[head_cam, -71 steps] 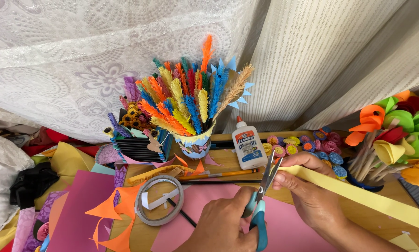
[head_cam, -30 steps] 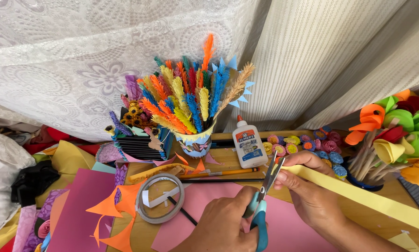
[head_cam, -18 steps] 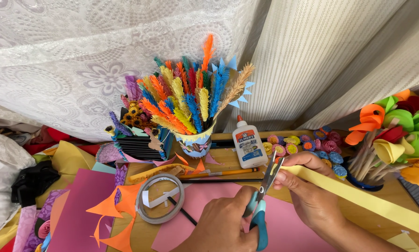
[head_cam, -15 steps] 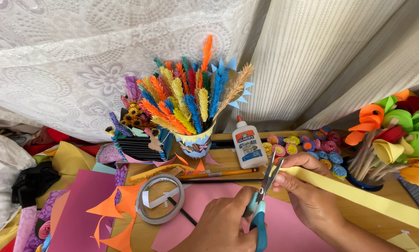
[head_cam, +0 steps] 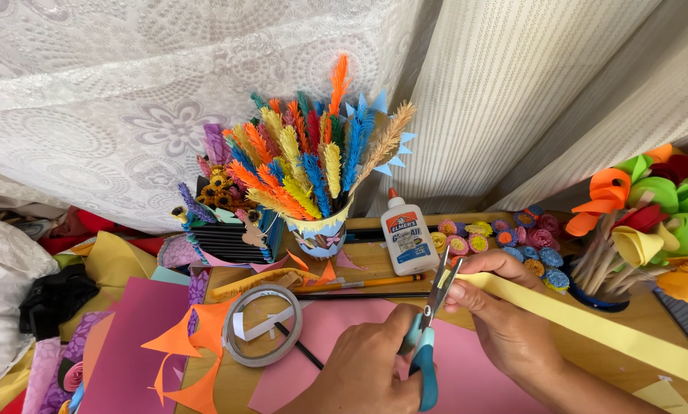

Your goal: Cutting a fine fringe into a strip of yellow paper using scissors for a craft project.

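Head view: left hand (head_cam: pixel 375 372) grips blue-handled scissors (head_cam: pixel 428 337), blades parted at the near end of a yellow paper strip (head_cam: pixel 589 326), which the right hand (head_cam: pixel 505 322) pinches. Cutting looks barely begun; most of the strip is uncut. Behind the scissors stand a glue bottle (head_cam: pixel 408 239) and paper flowers (head_cam: pixel 505 238); left of them on the bench (head_cam: pixel 628 314), a tape roll (head_cam: pixel 263 335).

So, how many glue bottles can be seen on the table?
1. The white glue bottle with an orange cap stands upright at the back of the table, just behind the scissors. Others may be hidden behind the paper flowers.
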